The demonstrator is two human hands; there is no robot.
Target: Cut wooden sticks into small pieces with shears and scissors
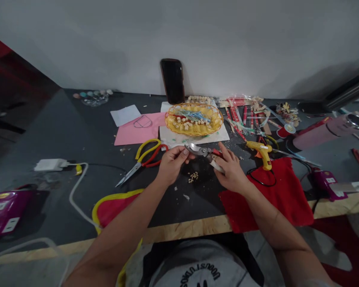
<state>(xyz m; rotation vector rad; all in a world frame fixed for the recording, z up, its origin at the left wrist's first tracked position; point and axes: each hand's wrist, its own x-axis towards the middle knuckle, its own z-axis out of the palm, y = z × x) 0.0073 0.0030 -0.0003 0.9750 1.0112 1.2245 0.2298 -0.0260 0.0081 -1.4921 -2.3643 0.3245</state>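
Here, in the head view, we hold pruning shears (204, 152) low over the dark, matte table (101, 147), just on our side of the basket. Their long axis runs roughly left to right: the metal blades point towards our left hand (171, 162), and the handles run back into our right hand (235, 175). So the right hand is the nearer one to the handles, its fingers wrapped around them, while the left has thumb and fingers drawn together right beside the blade tips. Whether something small is pinched there, we cannot tell.

Below the blades lies a loose scatter of short, pale, hard-looking pieces (193, 177). Beyond the shears sits the oval basket (194, 132), glossy yellow openwork with a looped rim, holding cream-coloured bits and bluish strands. To our left, scissors (133, 173) with smooth yellow and red loop handles lie slantwise, blades towards us. To our right, a yellow plastic glue gun (260, 149) rests at the edge of a soft, crumpled red cloth (281, 191).
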